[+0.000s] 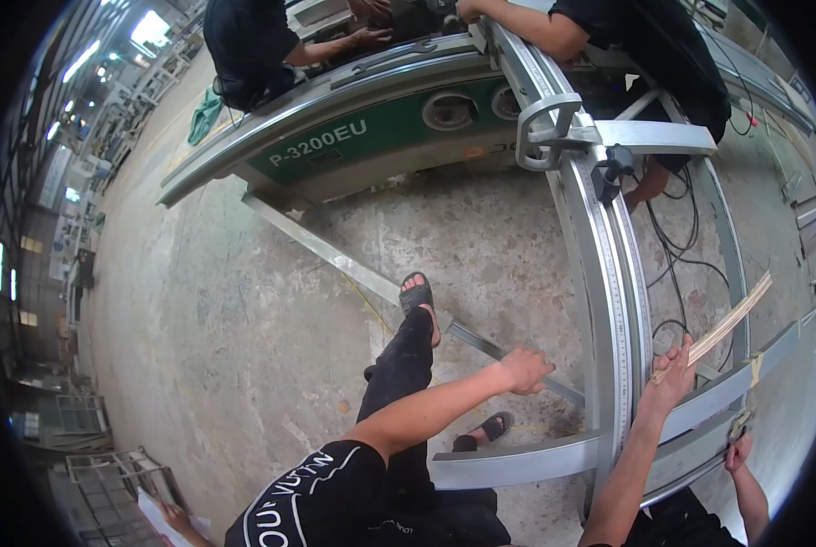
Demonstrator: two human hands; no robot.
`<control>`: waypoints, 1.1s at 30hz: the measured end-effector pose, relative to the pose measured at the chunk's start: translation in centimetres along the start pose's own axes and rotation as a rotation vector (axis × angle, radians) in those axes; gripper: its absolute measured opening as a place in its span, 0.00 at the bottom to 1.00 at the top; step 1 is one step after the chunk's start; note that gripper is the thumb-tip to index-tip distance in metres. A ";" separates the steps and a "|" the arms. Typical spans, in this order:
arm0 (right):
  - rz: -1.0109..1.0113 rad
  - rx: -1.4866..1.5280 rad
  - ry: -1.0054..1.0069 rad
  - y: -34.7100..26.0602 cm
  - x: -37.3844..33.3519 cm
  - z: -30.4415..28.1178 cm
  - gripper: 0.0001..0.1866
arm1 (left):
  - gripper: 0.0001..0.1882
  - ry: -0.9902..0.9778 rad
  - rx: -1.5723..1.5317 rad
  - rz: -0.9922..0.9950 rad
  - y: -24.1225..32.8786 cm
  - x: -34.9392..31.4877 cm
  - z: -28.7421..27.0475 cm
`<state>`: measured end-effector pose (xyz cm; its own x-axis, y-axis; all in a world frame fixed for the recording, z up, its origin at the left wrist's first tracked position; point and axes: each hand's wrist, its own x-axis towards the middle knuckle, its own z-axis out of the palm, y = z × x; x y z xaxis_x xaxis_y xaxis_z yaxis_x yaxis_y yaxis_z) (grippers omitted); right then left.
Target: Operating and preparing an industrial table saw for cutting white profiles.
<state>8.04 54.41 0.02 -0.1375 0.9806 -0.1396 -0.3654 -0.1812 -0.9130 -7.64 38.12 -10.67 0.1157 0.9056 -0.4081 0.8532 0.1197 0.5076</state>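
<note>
Black shorts with white lettering (321, 497) fill the low centre, with a black-trousered leg and sandalled foot (416, 296) stretching toward 12 o'clock over the concrete floor (244, 301). From there the left hand (525, 369) reaches to about 4 o'clock of the picture's middle, curled loosely with its fingers down near a slanted metal bar (490, 346); whether it grips the bar I cannot tell. At 3 to 4 o'clock the right hand (672, 374) is closed around the lower end of a bundle of thin wooden strips (727, 319), which slants up toward 2 o'clock above the grey sliding-table frame (609, 301). Another person's hand (739, 451) touches the frame's lower rail at 4 o'clock. Farther out, at 12 o'clock, two people in black lean over the green saw machine (381, 128).
</note>
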 end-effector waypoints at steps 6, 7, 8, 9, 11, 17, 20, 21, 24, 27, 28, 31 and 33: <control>-0.028 -0.052 -0.014 0.1 -0.1 0.0 0.16 | 0.21 0.015 0.012 0.001 0.1 0.0 -0.1; -0.041 -0.068 -0.028 0.1 -0.1 0.0 0.16 | 0.21 0.016 0.023 0.006 0.2 0.0 -0.3; -0.040 -0.068 -0.030 0.1 -0.1 0.1 0.16 | 0.21 0.017 0.023 0.005 0.1 0.0 -0.2; -0.036 -0.067 -0.024 0.0 -0.2 0.2 0.17 | 0.21 0.020 0.029 0.004 0.1 0.0 -0.2; -0.032 -0.066 -0.020 0.0 -0.2 0.2 0.17 | 0.21 0.024 0.035 0.004 0.2 0.1 -0.2; -0.029 -0.061 -0.043 0.0 -0.1 -0.2 0.17 | 0.20 0.032 0.030 0.009 0.2 0.3 -0.1; -0.025 -0.058 -0.044 0.0 -0.2 0.0 0.17 | 0.20 0.020 0.031 0.002 0.2 0.4 -0.1; -0.020 -0.056 -0.041 0.0 -0.1 -0.1 0.17 | 0.20 0.018 0.029 0.006 0.2 0.4 -0.2; -0.013 -0.055 -0.030 -0.1 -0.1 0.1 0.17 | 0.20 0.026 0.023 0.012 0.2 0.5 0.0; -0.017 -0.053 -0.022 0.0 -0.1 0.1 0.17 | 0.20 0.038 0.019 0.016 0.2 0.5 0.1; -0.023 -0.050 -0.023 0.0 -0.2 0.1 0.17 | 0.20 0.042 0.019 0.019 0.3 0.4 0.1; -0.023 -0.064 -0.035 0.1 -0.1 -0.2 0.17 | 0.25 -0.102 -0.003 0.001 0.5 0.6 -0.6; -0.022 -0.053 -0.032 0.0 0.0 -0.1 0.17 | 0.23 -0.044 -0.001 0.016 0.3 0.7 -0.1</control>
<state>8.15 54.41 -0.01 -0.1597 0.9813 -0.1072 -0.3199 -0.1542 -0.9348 -7.33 38.80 -10.73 0.1512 0.8887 -0.4328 0.8505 0.1061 0.5151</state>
